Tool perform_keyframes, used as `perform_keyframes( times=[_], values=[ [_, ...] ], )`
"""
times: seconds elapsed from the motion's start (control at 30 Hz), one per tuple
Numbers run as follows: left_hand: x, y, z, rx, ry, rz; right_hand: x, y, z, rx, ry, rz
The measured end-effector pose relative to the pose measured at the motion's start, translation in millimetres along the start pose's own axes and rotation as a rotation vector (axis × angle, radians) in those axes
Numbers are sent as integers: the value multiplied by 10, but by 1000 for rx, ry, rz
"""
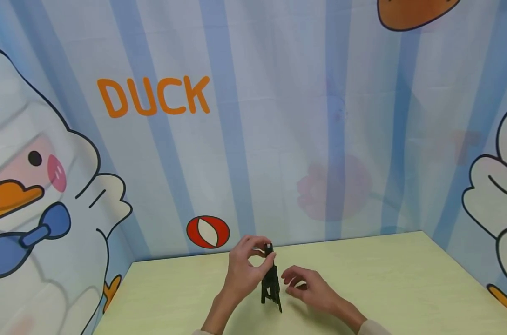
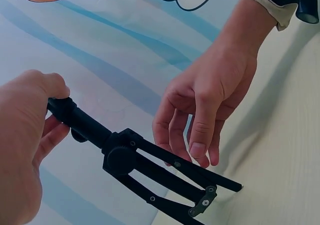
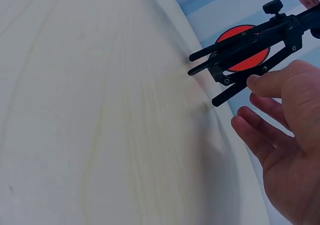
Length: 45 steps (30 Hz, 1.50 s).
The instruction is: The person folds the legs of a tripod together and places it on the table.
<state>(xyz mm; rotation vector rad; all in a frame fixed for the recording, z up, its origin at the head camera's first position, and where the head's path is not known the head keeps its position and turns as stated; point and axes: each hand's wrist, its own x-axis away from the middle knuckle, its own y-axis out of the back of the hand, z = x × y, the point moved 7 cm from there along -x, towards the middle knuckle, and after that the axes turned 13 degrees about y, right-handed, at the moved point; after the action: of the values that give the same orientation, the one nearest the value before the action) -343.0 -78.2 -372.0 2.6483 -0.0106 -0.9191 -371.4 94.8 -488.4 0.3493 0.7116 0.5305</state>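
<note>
A small black tripod [image 1: 271, 282] is held upright, its legs partly spread and pointing down at the table. My left hand [image 1: 244, 265] pinches its top between thumb and fingers. In the left wrist view the tripod [image 2: 150, 169] shows a round knob on its side and hinged leg braces. Just right of the legs is my right hand [image 1: 314, 286], fingers loosely bent with nothing between them. The right wrist view has the right thumb near one leg of the tripod [image 3: 255, 45]; whether it touches cannot be told.
The pale yellow table [image 1: 375, 270] runs back to a striped blue and white curtain [image 1: 278, 139] printed with ducks and lettering. A band with a black device [image 2: 295, 0] sits on the right wrist.
</note>
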Motion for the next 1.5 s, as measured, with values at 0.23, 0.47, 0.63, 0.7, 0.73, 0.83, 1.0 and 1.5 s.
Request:
perform_keyframes(
  times=[0.23, 0.47, 0.63, 0.7, 0.73, 0.83, 1.0, 1.5],
  values=[
    [4, 22, 2, 36, -24, -3, -9, -56, -11, -72, -4, 13],
    [12, 11, 10, 73, -16, 54, -40, -119, 42, -108, 33, 48],
    [16, 14, -17, 72, -26, 73, -33, -142, 52, -118, 27, 78],
    [15, 12, -26, 67, -31, 69, -28, -141, 50, -128, 11, 84],
    [14, 11, -30, 66, -30, 63, -25, -141, 50, -131, 5, 89],
    [14, 9, -79, 57, -8, 45, -23, -144, 55, -144, -4, 105],
    [20, 15, -123, 69, 1, 40, -22, -158, 60, -153, 7, 133],
    [36, 4, -98, 97, -26, 77, -22, -194, 74, -171, 61, 146]
  ],
)
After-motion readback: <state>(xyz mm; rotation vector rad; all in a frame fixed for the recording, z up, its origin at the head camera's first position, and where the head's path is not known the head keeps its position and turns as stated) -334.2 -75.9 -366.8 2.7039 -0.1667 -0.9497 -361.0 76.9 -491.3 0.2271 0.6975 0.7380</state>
